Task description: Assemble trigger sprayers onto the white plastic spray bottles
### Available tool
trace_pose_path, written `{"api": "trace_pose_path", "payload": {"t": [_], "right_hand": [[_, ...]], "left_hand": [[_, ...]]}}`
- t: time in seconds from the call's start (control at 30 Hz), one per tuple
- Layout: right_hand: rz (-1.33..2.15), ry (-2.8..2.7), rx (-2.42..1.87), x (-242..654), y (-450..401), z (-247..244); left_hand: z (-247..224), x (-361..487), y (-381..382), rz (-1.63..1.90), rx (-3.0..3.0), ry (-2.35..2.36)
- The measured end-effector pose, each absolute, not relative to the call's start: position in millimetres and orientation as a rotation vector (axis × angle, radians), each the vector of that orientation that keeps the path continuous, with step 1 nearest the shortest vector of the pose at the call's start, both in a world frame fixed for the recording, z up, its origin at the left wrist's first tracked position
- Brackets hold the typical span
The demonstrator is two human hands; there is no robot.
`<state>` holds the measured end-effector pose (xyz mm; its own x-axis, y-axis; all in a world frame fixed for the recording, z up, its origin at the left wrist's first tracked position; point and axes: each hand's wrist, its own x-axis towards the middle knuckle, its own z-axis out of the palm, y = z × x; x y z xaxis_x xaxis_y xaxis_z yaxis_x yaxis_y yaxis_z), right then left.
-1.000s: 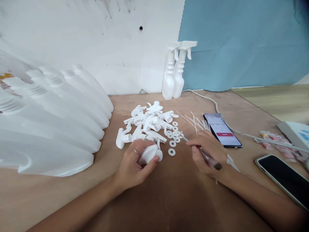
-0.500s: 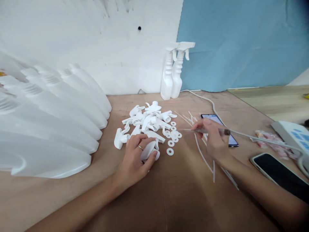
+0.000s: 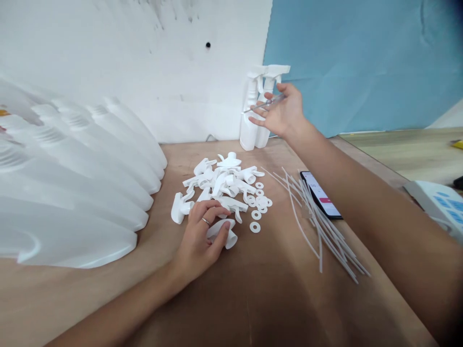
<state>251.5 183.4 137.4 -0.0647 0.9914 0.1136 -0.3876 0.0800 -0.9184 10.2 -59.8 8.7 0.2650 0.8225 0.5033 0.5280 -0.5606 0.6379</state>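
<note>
My left hand (image 3: 202,236) has its fingers wrapped round a white spray trigger head (image 3: 228,236) at the near edge of a pile of similar trigger heads (image 3: 224,180). White ring washers (image 3: 255,227) lie just right of the pile. My right hand (image 3: 282,111) is raised in front of two white spray bottles (image 3: 248,130) by the wall. A thin, pointed metallic tool (image 3: 269,103) is held against its thumb, while the other fingers are spread. Thin white tubes (image 3: 325,231) lie on the table below the right forearm.
Large white bottles (image 3: 90,178) stand in rows at the left. A lit phone (image 3: 321,197) lies partly under the tubes and right forearm. A white device with blue buttons (image 3: 441,207) is at the far right. Behind are a white wall (image 3: 126,58) and blue sheet (image 3: 361,62).
My right hand has moved up and away from the tubes to the standing bottles, still with the tool. The left hand has tilted the trigger head and drawn it slightly nearer.
</note>
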Motion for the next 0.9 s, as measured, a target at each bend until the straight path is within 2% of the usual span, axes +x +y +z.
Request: {"api": "trace_pose_path", "payload": {"t": [0.17,0.27,0.53,0.67,0.77,0.9], "right_hand": [[1.271,-1.153,-0.759,236,200,154],[1.358,-1.126,-0.661,230,182,162],[1.506,-1.401,-0.263,220,47,197],[1.689,-1.458,-0.125,206,-5,197],[1.698,-1.401,-0.238,199,-13,185],[1.543,-1.295,-0.544,210,5,161]], "left_hand": [[8,10,-62,1.242,2.128,1.219],[9,10,-62,1.279,2.012,1.212],[37,19,-57,1.510,1.711,1.126],[59,24,-60,1.535,1.477,0.929],[66,23,-65,1.386,1.231,0.830],[67,18,-68,1.205,1.016,0.774]]}}
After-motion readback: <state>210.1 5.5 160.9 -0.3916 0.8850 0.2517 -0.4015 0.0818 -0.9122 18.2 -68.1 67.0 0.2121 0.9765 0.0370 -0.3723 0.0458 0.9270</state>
